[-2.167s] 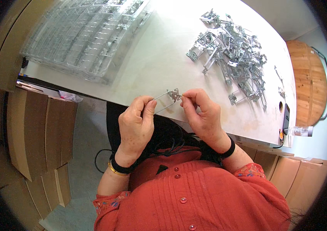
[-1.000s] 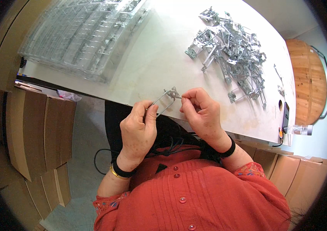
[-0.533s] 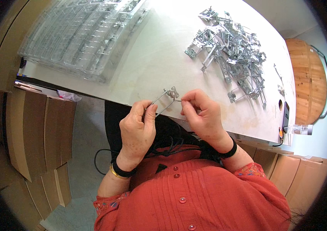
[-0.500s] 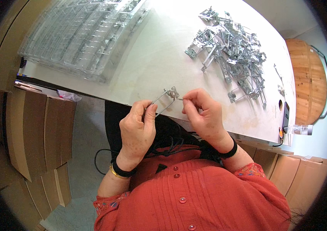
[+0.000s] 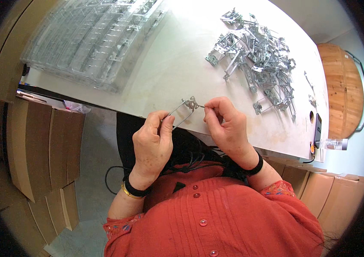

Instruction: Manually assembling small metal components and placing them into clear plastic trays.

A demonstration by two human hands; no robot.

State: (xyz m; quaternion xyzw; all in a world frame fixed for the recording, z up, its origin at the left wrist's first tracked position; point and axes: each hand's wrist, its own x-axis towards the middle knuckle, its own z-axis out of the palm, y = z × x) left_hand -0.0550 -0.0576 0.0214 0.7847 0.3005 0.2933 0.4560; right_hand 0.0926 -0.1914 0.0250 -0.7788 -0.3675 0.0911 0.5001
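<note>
My left hand [image 5: 153, 136] is closed round the rods of a small metal bracket [image 5: 190, 104], whose two thin legs run back between thumb and fingers. The bracket's plate, with holes in it, points away from me above the table's near edge. On its right, my right hand [image 5: 227, 125] pinches a thin dark pin [image 5: 201, 106] that reaches to the plate. Whether the pin sits in a hole is too small to tell. Farther off at the right lies a pile of similar metal brackets [image 5: 257, 64].
Stacked clear plastic trays [image 5: 75, 47] stand on the white table [image 5: 160, 73] at the far left. Near the right edge are a phone [image 5: 318, 130], a clear cylindrical container [image 5: 336, 144] and a few loose metal parts [image 5: 310, 83]. Cardboard boxes [image 5: 28, 145] line the left side.
My right hand has shifted slightly right and the pin now shows more plainly between its fingertips and the plate. The left hand has barely moved.
</note>
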